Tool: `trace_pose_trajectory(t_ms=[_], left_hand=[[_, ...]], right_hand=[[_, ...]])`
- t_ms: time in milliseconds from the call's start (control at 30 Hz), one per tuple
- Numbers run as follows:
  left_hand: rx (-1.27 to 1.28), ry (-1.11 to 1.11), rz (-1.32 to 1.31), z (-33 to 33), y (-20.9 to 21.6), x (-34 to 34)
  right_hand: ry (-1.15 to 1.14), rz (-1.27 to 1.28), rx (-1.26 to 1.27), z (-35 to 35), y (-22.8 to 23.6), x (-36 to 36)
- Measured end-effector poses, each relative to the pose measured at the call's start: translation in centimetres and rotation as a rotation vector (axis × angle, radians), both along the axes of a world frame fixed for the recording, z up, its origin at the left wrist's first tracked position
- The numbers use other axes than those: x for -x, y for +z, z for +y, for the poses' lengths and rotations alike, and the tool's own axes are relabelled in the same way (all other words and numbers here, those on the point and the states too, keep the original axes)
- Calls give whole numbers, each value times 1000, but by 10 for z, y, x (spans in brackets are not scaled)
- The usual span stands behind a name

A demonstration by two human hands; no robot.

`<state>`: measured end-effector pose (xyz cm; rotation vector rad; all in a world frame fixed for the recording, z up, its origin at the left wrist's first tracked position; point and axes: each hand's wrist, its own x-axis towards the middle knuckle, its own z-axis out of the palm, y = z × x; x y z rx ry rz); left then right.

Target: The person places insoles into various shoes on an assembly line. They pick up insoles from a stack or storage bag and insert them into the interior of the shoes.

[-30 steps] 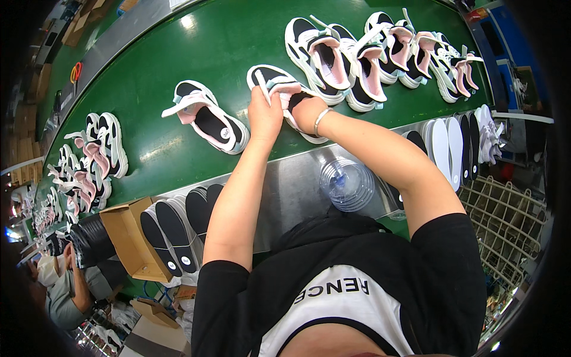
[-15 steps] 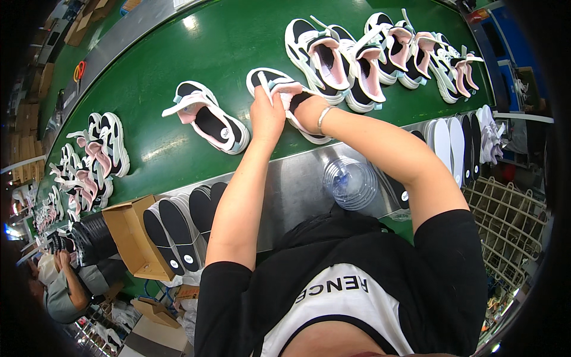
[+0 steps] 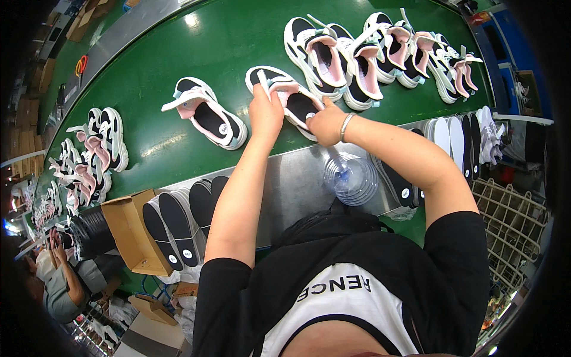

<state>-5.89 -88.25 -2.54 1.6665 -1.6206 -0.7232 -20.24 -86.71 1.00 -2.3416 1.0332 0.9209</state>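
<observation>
In front of me a white, black and pink sneaker (image 3: 275, 75) lies on the green table, toe pointing away to the left. My left hand (image 3: 266, 114) is closed around its tongue and laces. At the heel, my right hand (image 3: 328, 123) grips the collar, its thumb reaching inside the opening. A black insole (image 3: 301, 107) with a round white label shows within the shoe, partly covered by the right thumb. To the left stands a matching sneaker (image 3: 209, 114), its pink tongue folded back and a black insole inside.
Several more sneakers (image 3: 360, 65) stand at the far right; others (image 3: 102, 146) are at the left. Along the metal edge (image 3: 285, 178) are a clear plastic container (image 3: 351, 179), stacked black insoles (image 3: 178, 223), white insoles (image 3: 441, 135) and an open cardboard box (image 3: 132, 238). A co-worker (image 3: 65, 285) sits lower left.
My right hand has drawn back from inside the sneaker to its heel, uncovering the black insole and its label. My left hand keeps its hold on the tongue.
</observation>
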Motion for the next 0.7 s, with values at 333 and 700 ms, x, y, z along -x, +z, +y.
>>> trace_pose_trajectory(t_ms=[333, 700], left_hand=[[-15, -3, 47, 2, -2, 8], [64, -23, -38, -3, 0, 7]], right_hand=[[-376, -112, 184, -9, -17, -9], [-461, -162, 253, -4, -20, -8]])
